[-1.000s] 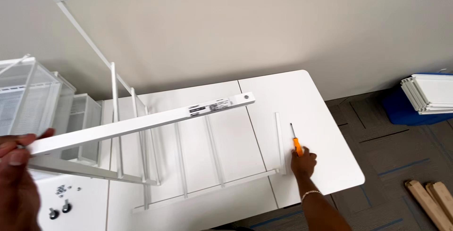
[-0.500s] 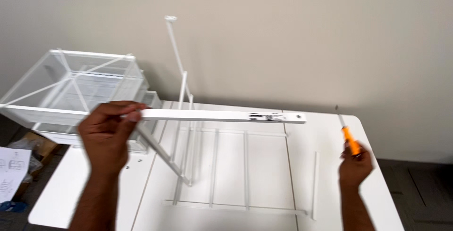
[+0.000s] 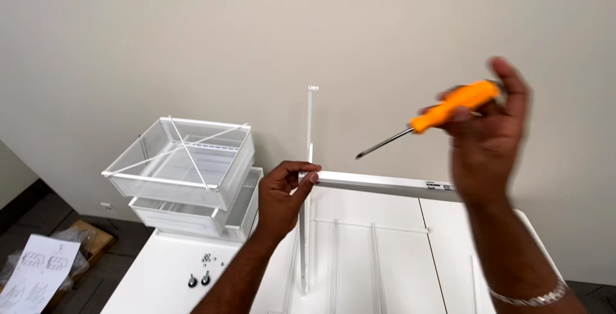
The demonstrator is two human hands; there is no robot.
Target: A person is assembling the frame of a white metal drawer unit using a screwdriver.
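Observation:
My left hand [image 3: 285,197] grips the near end of a long white metal rail [image 3: 385,184], held level above the white table [image 3: 160,279]. My right hand [image 3: 487,134] is raised in front of the wall and holds an orange-handled screwdriver [image 3: 443,110], its dark tip pointing down-left toward the rail end. Below the rail a white wire frame [image 3: 333,256] lies on the table, with one thin upright post [image 3: 309,147] rising behind my left hand.
Two stacked white mesh drawers [image 3: 186,173] stand at the table's left rear. Small black screws and casters [image 3: 202,272] lie on the table near them. A paper instruction sheet [image 3: 38,269] and plastic wrap lie on the floor at lower left.
My right hand has lifted the screwdriver high and turned its tip toward the rail end. My left hand has shifted along the rail to its end. The view has moved closer and leftward.

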